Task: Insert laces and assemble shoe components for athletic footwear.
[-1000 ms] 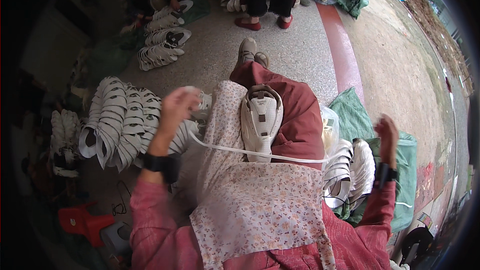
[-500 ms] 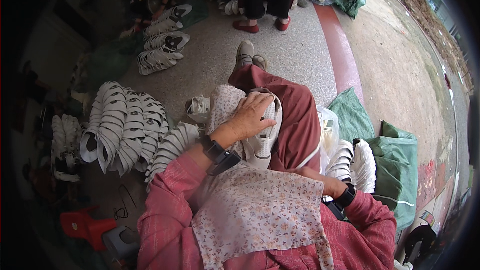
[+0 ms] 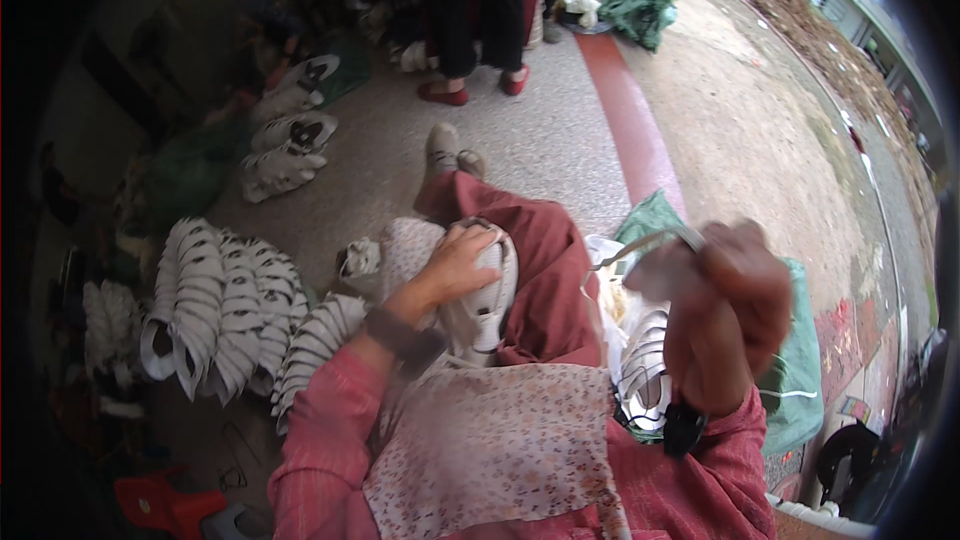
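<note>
A white shoe upper (image 3: 492, 300) lies on my lap, over the flowered apron (image 3: 490, 440) and my dark red trouser leg. My left hand (image 3: 455, 265) grips it from above, fingers curled over its top and thumb along its side. Raised out to the right, my right hand (image 3: 735, 300) is blurred by motion, its fingers closed on a pale shoelace (image 3: 645, 243). The lace stretches leftward from the fingers toward the shoe upper; where it joins is hard to make out.
Stacks of nested white shoe uppers (image 3: 210, 305) stand on the left, with a laced one (image 3: 362, 257) beside my lap. On the right are more uppers (image 3: 645, 355) and a green sack (image 3: 800, 370). A person in red shoes (image 3: 443, 93) stands ahead. A red stool (image 3: 165, 500) is lower left.
My right hand has swung from beside my lap up and out to the right, drawing the lace with it. My left hand stays on the shoe upper. The whole view has shifted.
</note>
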{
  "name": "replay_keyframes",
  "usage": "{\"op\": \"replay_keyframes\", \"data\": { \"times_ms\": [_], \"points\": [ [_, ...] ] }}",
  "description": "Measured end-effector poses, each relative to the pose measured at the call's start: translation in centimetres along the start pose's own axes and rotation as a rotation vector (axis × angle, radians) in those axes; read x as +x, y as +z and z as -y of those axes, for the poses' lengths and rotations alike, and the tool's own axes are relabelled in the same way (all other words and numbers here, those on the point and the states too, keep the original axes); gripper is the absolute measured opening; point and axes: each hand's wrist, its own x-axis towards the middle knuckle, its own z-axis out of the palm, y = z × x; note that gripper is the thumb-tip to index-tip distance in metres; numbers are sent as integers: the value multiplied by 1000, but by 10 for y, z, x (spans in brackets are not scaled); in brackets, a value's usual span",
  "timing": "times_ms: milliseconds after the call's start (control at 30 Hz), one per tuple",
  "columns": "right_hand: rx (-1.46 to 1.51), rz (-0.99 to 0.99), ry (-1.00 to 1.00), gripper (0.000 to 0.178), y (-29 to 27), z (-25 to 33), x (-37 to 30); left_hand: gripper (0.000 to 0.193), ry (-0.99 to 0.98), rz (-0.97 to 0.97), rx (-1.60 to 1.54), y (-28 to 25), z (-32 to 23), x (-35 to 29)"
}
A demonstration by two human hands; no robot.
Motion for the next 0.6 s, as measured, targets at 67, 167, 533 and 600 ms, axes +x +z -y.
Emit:
{"op": "replay_keyframes", "data": {
  "times_ms": [67, 167, 533, 600],
  "points": [
    [90, 97, 44, 19, -7, 18, 4, 62, 5, -11, 11, 2, -2, -2],
    [-8, 48, 46, 19, -149, 94, -37, 56, -16, -52, 78, -4, -7, -7],
    [-223, -53, 31, 19, -5, 12, -10, 57, -138, 75, 97, -3, -27, 15],
    [-217, -55, 29, 19, -10, 17, -11, 60, -118, 106, 92, -9, -22, 11]
  ]
}}
